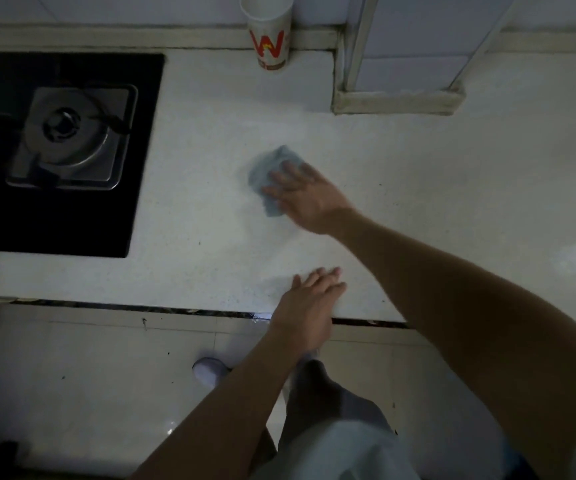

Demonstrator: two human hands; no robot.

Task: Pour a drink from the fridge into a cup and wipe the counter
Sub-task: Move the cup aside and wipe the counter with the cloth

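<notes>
A crumpled blue cloth (268, 174) lies on the white speckled counter (210, 209), near its middle. My right hand (305, 197) presses flat on the cloth's right part, fingers pointing left. My left hand (309, 299) rests flat on the counter's front edge with fingers together and nothing in it. A white paper cup (269, 32) with a red W stands upright at the back wall, well behind the cloth; its contents are not visible.
A black gas hob (58, 147) with a steel burner fills the counter's left side. A tiled column (397, 98) juts out at the back right. The counter's dark front edge (141, 308) runs below, with tiled floor and my feet beneath.
</notes>
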